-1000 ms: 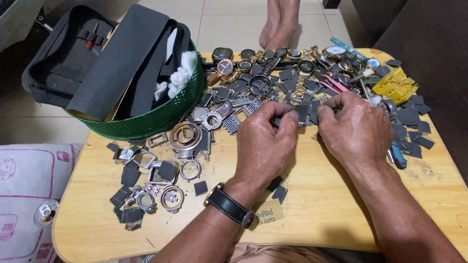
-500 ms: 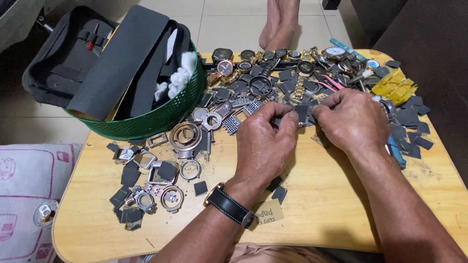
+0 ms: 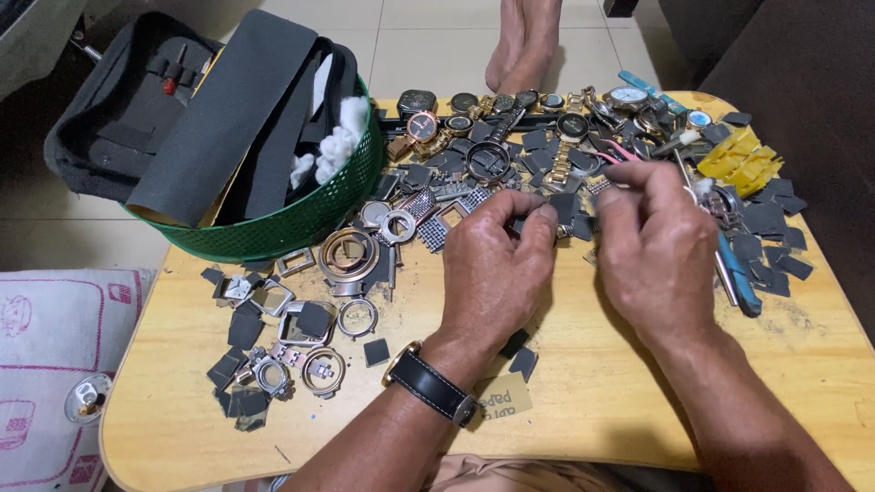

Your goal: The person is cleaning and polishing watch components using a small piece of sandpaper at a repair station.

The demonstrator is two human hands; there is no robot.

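My left hand (image 3: 497,264), with a black-strapped watch on its wrist, and my right hand (image 3: 658,246) meet above the middle of a small wooden table (image 3: 592,410). Their fingertips pinch a small dark grey piece (image 3: 563,208) between them, just over a heap of watch parts. Several watches and watch cases (image 3: 492,159) lie right behind the fingers. What else the fingers hold is hidden.
A green mesh basket (image 3: 301,219) with dark sheets and white cotton stands at the back left on a black tool case (image 3: 109,128). Round bezels and grey squares (image 3: 292,337) lie at the left. A blue-handled tool (image 3: 736,273) and yellow pieces (image 3: 740,159) lie at the right. Someone's bare feet (image 3: 524,46) rest beyond the table.
Both hands stay together at the same spot; the fingers have shifted slightly around the small piece.
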